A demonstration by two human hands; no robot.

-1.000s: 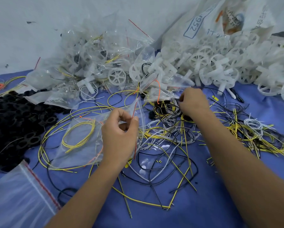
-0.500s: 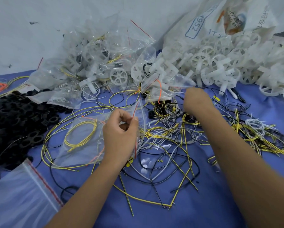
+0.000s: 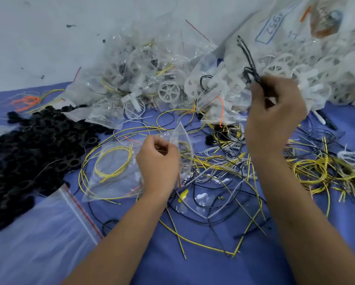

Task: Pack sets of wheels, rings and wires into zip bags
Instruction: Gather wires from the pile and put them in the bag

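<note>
My left hand [image 3: 159, 163] pinches the mouth of a clear zip bag [image 3: 115, 171] lying on the blue cloth; a coil of yellow wire sits inside it. My right hand [image 3: 275, 120] is raised above the wire tangle and grips a folded black wire [image 3: 248, 58] whose ends stick up past its fingers. Loose yellow, black and white wires [image 3: 224, 167] sprawl between and beyond both hands. Black rings [image 3: 34, 145] are heaped at the left. White wheels [image 3: 316, 64] are piled at the back right.
A heap of filled zip bags [image 3: 152, 75] stands at the back centre against the grey wall. Empty zip bags with a red strip [image 3: 39, 233] lie at the front left. A big white sack [image 3: 285, 23] lies behind the wheels. Orange wires [image 3: 26, 101] rest at the far left.
My right hand has lifted out of the wire tangle, pulling a black wire up with it. My left hand has kept its hold on the zip bag's mouth.
</note>
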